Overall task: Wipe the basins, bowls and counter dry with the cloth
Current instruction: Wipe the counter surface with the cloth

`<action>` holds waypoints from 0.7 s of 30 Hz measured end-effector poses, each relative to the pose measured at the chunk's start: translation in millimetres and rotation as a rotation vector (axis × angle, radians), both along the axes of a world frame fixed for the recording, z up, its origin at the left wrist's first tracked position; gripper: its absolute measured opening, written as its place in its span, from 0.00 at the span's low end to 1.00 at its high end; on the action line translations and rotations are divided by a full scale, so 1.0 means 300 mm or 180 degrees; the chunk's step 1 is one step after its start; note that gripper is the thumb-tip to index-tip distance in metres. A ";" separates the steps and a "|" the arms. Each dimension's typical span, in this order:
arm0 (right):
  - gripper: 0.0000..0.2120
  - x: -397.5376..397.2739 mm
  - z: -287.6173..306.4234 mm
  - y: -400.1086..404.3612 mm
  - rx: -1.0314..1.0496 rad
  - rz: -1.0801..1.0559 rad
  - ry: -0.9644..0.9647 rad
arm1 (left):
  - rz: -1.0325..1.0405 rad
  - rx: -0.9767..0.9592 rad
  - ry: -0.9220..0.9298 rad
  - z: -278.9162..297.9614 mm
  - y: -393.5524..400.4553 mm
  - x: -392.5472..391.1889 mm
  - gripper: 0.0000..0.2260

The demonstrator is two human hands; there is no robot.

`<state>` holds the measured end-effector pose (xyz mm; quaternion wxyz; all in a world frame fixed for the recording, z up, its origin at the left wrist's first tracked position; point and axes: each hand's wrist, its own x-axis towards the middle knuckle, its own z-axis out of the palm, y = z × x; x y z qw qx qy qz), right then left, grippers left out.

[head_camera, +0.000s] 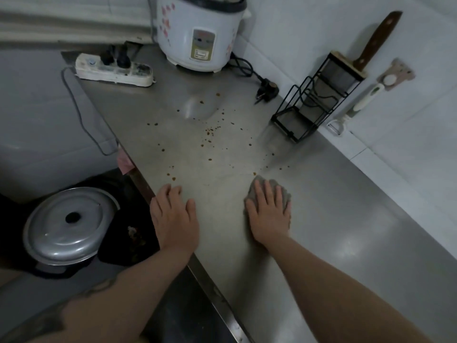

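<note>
Right hand [269,214]: fingers straight and spread, palm pressing flat on the grey cloth [280,191], nothing curled round it. The cloth pokes out past your fingertips and along the outer side of the hand.

Left hand [174,216]: flat too, fingers relaxed, holding nothing, just resting on the steel counter [346,219] right at its left edge, like you're bracing.

Cloth spot: mid-counter, closer to the near edge than to the back wall, just short of the mess.

Mess: brown crumbs or drips [210,132] scattered across the middle of the counter, thinning out towards the rice cooker [200,33]. Can't tell if they're wet or dried on; the picture is too dim.

Stage: looks like you're on the counter part of the job, with the speckled patch not yet done.

Watch out 1: a flat palm push will probably smear those bits forward rather than lift them.

Watch out 2: sweep left and it all goes over the edge onto the lidded pot [66,226] below.

Watch out 3: the loose plug [268,91] and the power strip [113,69] sit at the back of the counter, so a damp cloth dragged that far is a bad idea.
</note>
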<state>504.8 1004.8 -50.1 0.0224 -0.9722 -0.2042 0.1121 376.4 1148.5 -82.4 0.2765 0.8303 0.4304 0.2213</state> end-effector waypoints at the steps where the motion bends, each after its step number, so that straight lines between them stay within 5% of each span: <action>1: 0.28 -0.005 0.003 0.083 0.0104 -0.0554 0.0177 | 0.0056 0.0010 -0.0048 -0.003 -0.006 0.007 0.19; 3: 0.28 -0.030 -0.003 0.230 0.0268 -0.0807 0.0369 | 0.0154 0.0067 -0.0129 -0.010 -0.017 0.011 0.22; 8: 0.27 -0.129 0.002 0.200 0.0165 0.2067 0.0079 | 0.0110 0.0128 -0.0004 -0.019 -0.004 0.007 0.23; 10: 0.27 -0.099 -0.002 0.068 0.0092 0.2518 0.0144 | 0.0010 0.0168 0.0139 -0.015 -0.002 0.007 0.23; 12: 0.26 -0.050 -0.002 -0.052 0.0007 0.2186 0.0040 | -0.0075 0.0196 0.0299 -0.014 0.000 0.002 0.22; 18: 0.26 0.093 -0.013 0.088 0.0192 -0.0769 0.0020 | -0.1175 0.0947 0.0588 0.035 0.005 0.046 0.22; 21: 0.27 0.091 -0.019 0.194 0.0154 -0.0417 0.0051 | -0.1371 0.0800 0.0643 0.064 0.018 0.138 0.23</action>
